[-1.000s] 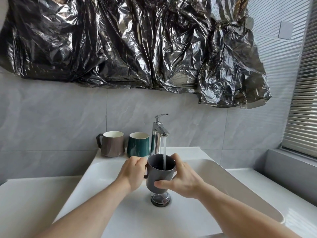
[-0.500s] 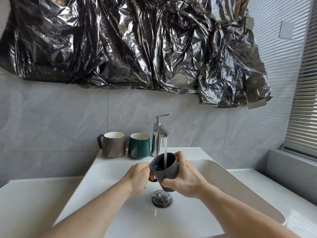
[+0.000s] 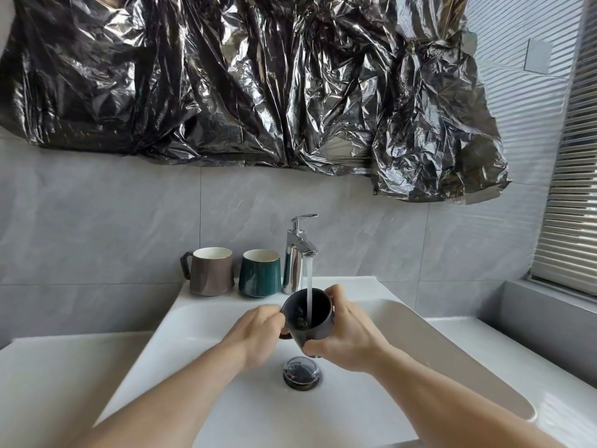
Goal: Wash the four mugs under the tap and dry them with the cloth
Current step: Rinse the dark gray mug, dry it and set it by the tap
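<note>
A dark grey mug [image 3: 318, 324] is held over the white sink [image 3: 420, 344], tilted with its mouth toward me, and the water stream from the chrome tap [image 3: 298, 253] runs into it. My left hand [image 3: 258, 334] grips the mug's handle side. My right hand [image 3: 345, 337] wraps round the mug's body from the right. A brown mug [image 3: 211, 271] and a green mug [image 3: 260, 273] stand upright on the sink's back ledge, left of the tap. No cloth is in view.
The round drain plug [image 3: 302, 373] lies below the mug. Crumpled black plastic sheeting [image 3: 258, 92] covers the wall above. White counter [image 3: 58, 383] flanks the sink on both sides. A window with blinds [image 3: 571, 189] is at the right.
The mug has risen a little and tipped from upright so its mouth faces me. Both hands moved with it. Water keeps running.
</note>
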